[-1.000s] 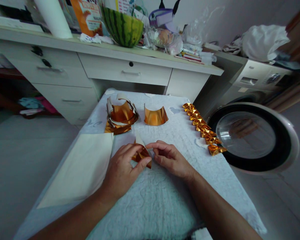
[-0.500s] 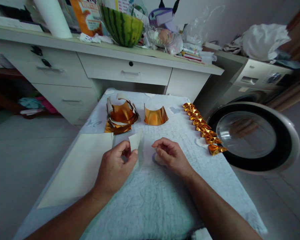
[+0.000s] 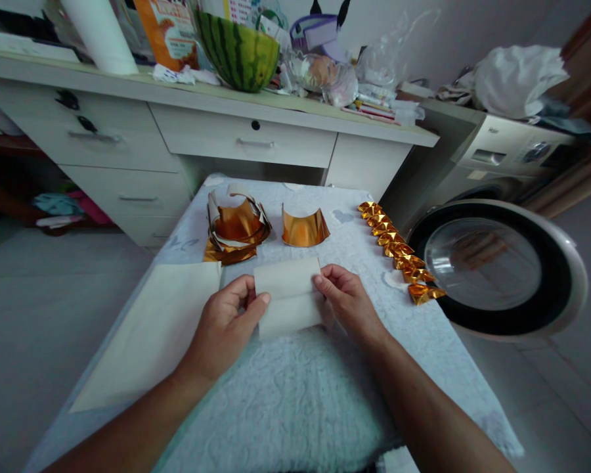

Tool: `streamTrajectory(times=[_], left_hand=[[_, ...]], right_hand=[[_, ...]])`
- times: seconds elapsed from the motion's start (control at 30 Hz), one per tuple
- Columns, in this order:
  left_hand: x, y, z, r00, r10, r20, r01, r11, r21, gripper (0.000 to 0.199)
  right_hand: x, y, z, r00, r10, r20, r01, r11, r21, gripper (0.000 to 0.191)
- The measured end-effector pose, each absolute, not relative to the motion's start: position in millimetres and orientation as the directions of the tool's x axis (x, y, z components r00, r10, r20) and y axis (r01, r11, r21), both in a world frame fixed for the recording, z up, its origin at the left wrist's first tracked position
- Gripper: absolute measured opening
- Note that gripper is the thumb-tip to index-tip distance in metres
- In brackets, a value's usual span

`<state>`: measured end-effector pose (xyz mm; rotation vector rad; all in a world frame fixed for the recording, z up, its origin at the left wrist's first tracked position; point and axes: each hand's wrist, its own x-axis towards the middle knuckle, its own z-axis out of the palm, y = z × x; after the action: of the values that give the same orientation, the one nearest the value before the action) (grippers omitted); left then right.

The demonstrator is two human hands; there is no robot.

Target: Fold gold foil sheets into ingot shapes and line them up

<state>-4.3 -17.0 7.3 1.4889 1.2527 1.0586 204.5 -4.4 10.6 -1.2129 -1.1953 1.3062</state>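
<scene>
Since the earlier frame, the right hand (image 3: 350, 302) has moved onto the creased pale sheet (image 3: 286, 282), now spread at the frame's centre. Its thumb and fingers pinch the right edge; the left hand (image 3: 225, 322) pinches the left edge. Curved gold paper (image 3: 305, 230) lies above centre, folded gold pieces (image 3: 396, 248) right of centre, and a larger pale sheet (image 3: 150, 332) lower left.

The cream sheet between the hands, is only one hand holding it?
No, the left hand and right hand each grip one side.
</scene>
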Motion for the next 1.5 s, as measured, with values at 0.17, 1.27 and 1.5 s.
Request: streamTrajectory(times=[0.17,1.27,1.5], left_hand=[[0.2,-15.5,4.3,0.038,0.999,0.023,0.322,-0.034,0.946,0.035],[4.5,-13.7,-10.1,0.596,0.785,0.169,0.621,-0.584,0.523,0.047],[3.2,-18.1,-3.4,0.594,0.798,0.105,0.645,-0.55,0.531,0.048]], right_hand=[[203.3,-2.6,2.6,-0.044,0.99,-0.131,0.056,-0.129,-0.99,0.026],[233.8,-9.0,24.6,-0.48,0.872,-0.097,0.544,0.21,-0.813,0.035],[233.5,-10.7,27.2,-0.548,0.832,-0.086,0.573,0.298,-0.763,0.037]])
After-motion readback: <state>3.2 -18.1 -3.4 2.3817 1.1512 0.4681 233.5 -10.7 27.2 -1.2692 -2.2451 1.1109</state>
